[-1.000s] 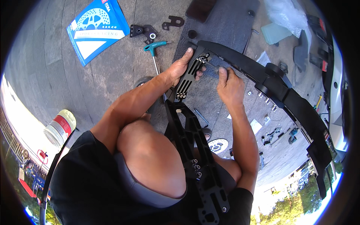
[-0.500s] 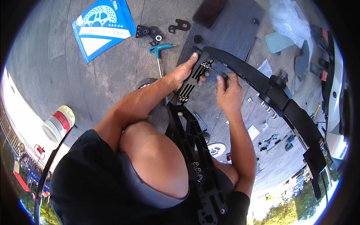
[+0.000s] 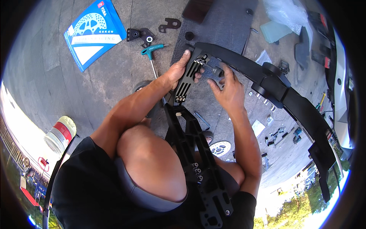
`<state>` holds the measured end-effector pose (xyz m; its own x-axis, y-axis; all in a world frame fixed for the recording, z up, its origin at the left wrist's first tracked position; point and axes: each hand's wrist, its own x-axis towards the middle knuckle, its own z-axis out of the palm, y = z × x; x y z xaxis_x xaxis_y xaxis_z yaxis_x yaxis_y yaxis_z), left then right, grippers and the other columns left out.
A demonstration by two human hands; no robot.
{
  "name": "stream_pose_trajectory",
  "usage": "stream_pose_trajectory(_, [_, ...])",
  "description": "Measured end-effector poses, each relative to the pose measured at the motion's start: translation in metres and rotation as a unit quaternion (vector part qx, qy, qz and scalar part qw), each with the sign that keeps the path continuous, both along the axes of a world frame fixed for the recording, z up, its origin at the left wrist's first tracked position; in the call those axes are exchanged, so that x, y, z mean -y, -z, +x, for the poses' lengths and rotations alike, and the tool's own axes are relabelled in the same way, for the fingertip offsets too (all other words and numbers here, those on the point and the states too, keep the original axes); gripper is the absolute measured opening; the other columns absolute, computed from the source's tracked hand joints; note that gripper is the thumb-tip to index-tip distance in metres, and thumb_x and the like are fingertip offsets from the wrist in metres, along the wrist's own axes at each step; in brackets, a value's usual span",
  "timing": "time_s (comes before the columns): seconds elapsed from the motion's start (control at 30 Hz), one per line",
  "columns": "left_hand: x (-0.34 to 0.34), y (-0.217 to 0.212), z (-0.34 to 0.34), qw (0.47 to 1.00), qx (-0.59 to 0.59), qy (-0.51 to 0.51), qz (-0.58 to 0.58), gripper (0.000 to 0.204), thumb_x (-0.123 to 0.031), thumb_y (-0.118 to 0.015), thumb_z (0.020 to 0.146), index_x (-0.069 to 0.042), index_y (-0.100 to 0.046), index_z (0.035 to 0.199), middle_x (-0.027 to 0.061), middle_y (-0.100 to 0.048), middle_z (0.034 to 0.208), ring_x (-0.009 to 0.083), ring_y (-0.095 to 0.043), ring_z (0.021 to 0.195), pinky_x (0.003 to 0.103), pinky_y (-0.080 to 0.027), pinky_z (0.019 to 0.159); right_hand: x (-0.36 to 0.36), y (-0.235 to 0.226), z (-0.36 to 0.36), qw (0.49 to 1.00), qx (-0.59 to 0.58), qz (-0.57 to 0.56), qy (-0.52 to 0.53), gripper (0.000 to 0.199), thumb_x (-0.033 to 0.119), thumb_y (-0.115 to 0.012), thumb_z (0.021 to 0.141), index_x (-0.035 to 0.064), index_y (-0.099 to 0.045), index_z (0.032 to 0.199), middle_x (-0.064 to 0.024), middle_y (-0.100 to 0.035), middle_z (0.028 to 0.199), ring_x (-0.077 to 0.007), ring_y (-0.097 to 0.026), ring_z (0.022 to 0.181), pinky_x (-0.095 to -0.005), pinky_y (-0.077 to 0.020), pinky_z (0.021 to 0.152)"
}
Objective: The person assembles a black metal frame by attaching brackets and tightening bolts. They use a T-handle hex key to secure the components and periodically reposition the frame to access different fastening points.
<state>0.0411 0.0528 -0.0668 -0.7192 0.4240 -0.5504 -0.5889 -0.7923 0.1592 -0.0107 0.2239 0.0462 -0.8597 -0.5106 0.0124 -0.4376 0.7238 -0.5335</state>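
My left hand is wrapped round a black slotted metal bracket, thumb on its upper edge and fingertips showing on its far side. Silver bolts sit at both ends of the bracket. A screwdriver-like tool with a dark handle reaches to the upper bolts; its tip is too small to make out. Beside that handle is my right hand, thumb and fingers spread, a fingertip close to or touching it. The bracket joins a long curved black fender and, below, a black frame between my legs.
On the ground lie a blue packet, a dark bracket, a hooked plate and a teal T-handle wrench. A dark mat is ahead. A brake disc, sockets and loose tools are rightward.
My right hand's fingers have spread away from the tool's handle, which shows more fully. The whole view has shifted slightly; my left hand keeps its hold on the bracket.
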Motion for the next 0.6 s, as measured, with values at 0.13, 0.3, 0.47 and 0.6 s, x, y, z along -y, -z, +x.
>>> stream_pose_trajectory(0.13, [0.002, 0.000, -0.001, 1.000, -0.008, 0.002, 0.013, 0.073, -0.070, -0.033, 0.090, -0.008, -0.056, 0.119, 0.0091, -0.060, 0.090, 0.0160, -0.056, 0.073, 0.031, -0.052, 0.065, 0.004, 0.006, 0.005, 0.995, 0.088, -0.019, 0.047, 0.038, 0.024, -0.070, 0.084, 0.0040, -0.055, 0.113, -0.0147, -0.066, 0.074, -0.0301, -0.066, 0.064, -0.0405, -0.0521, 0.060])
stream_pose_trajectory(0.3, [0.001, -0.004, -0.001, 1.000, -0.004, 0.002, 0.004, 0.073, -0.070, -0.032, 0.090, -0.008, -0.056, 0.119, 0.0086, -0.060, 0.090, 0.0159, -0.055, 0.072, 0.031, -0.051, 0.065, 0.002, 0.008, 0.004, 0.999, 0.026, -0.015, 0.031, 0.033, 0.019, -0.071, 0.082, 0.0044, -0.058, 0.109, -0.0138, -0.066, 0.075, -0.0274, -0.066, 0.062, -0.0365, -0.0518, 0.058])
stream_pose_trajectory(0.47, [0.002, -0.008, -0.001, 1.000, -0.004, 0.009, -0.010, 0.073, -0.070, -0.031, 0.090, -0.008, -0.056, 0.119, 0.0084, -0.059, 0.090, 0.0156, -0.055, 0.073, 0.030, -0.050, 0.064, 0.004, 0.010, 0.001, 0.997, 0.047, -0.043, 0.035, 0.031, 0.020, -0.070, 0.084, 0.0039, -0.059, 0.107, -0.0127, -0.065, 0.071, -0.0254, -0.066, 0.061, -0.0342, -0.0508, 0.056])
stream_pose_trajectory(0.6, [0.003, -0.008, -0.002, 1.000, -0.010, 0.015, -0.012, 0.073, -0.070, -0.031, 0.090, -0.008, -0.056, 0.118, 0.0085, -0.059, 0.090, 0.0155, -0.055, 0.074, 0.030, -0.050, 0.065, 0.010, 0.009, 0.011, 0.990, 0.085, -0.043, 0.100, 0.030, 0.018, -0.070, 0.084, 0.0027, -0.059, 0.107, -0.0127, -0.065, 0.073, -0.0225, -0.066, 0.062, -0.0327, -0.0507, 0.056])
